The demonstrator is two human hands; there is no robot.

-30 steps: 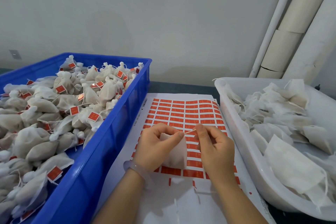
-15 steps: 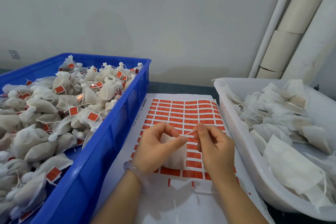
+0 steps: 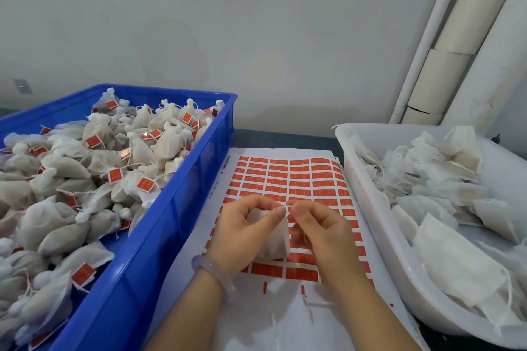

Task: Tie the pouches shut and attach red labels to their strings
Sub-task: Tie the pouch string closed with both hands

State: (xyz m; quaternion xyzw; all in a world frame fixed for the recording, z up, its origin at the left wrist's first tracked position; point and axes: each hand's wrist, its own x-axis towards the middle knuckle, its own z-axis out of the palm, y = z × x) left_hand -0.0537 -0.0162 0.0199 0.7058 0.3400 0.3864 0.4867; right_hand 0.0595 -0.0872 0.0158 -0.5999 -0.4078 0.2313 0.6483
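**Worktop between two bins: one pouch held at its mouth by both hands**

Pale wall is seen behind a worktop that carries a sheet of red labels (image 3: 285, 179), with a blue crate (image 3: 171, 208) of tied, labelled pouches to the left and a white tub (image 3: 379, 236) of flat, untied pouches to the right.

A single pouch (image 3: 273, 245) is held just above the near rows of the sheet, midway between the two bins. Its long axis runs from the mouth at the far, upper end down towards the person. The left hand (image 3: 242, 234) is curled round the body of the pouch, with thumb and forefinger pinching the top corner. The right hand (image 3: 322, 234) is brought in from the right, its fingertips pressed together at the same upper edge and touching those of the left. Whether cloth or drawstring is caught there cannot be told, as no string can be made out.

The tying step is judged to be in hand, with no label yet seen on this pouch. The mouth lies directly between the two sets of fingertips, so neither hand is nearer. A pull to the right, away from the anchoring left hand, is judged to be what the closing calls for. The unused labels lie right beneath.
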